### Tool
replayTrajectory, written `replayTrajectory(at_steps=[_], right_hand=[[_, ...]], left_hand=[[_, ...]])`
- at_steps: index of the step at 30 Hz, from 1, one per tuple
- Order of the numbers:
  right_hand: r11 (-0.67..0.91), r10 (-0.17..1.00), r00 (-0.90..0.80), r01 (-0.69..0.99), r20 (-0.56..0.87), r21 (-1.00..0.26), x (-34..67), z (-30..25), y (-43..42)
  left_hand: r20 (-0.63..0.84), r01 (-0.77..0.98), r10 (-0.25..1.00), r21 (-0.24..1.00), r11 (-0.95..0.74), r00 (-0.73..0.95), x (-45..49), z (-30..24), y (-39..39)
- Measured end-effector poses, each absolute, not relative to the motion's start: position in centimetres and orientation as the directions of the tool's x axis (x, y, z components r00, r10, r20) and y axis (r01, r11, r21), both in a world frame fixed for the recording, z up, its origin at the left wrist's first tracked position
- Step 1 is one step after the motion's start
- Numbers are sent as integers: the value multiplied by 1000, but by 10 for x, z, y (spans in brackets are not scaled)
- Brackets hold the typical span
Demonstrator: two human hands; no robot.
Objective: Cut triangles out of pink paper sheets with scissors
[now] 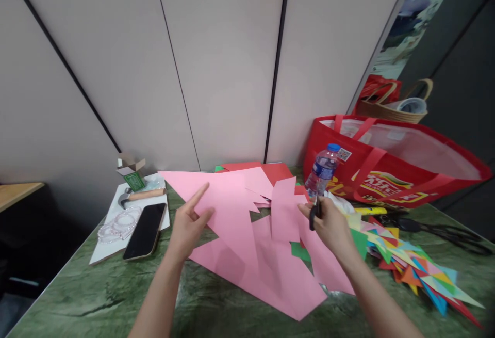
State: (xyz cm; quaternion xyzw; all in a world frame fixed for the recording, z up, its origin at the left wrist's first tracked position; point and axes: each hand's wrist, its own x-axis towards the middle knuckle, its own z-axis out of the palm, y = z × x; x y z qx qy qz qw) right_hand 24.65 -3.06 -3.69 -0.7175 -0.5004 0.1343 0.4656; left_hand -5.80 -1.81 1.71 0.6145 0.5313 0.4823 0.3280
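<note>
A large pink paper sheet [232, 209], cut into jagged pieces, lies on the green marble table [96, 296]. My left hand [189, 222] holds the sheet's left edge, index finger pointing up and thumb underneath. My right hand [328, 222] is closed around black-handled scissors [314, 211], blades hidden among the pink strips [284, 209]. Red and green sheets [276, 170] lie beneath the pink one.
A pile of coloured paper triangles [413, 268] lies to the right. Behind it stand a water bottle [322, 170] and a red shopping bag [394, 165]. On the left, a white sheet carries a phone [145, 230], bead bracelets [119, 223], a hammer [141, 196] and a small box [131, 170].
</note>
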Motion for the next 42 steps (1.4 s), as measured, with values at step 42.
replayTrajectory(at_steps=[42], right_hand=[[118, 950, 266, 173, 162, -978, 218, -29, 80]], left_hand=[[-61, 732, 927, 633, -250, 370, -57, -20, -20]])
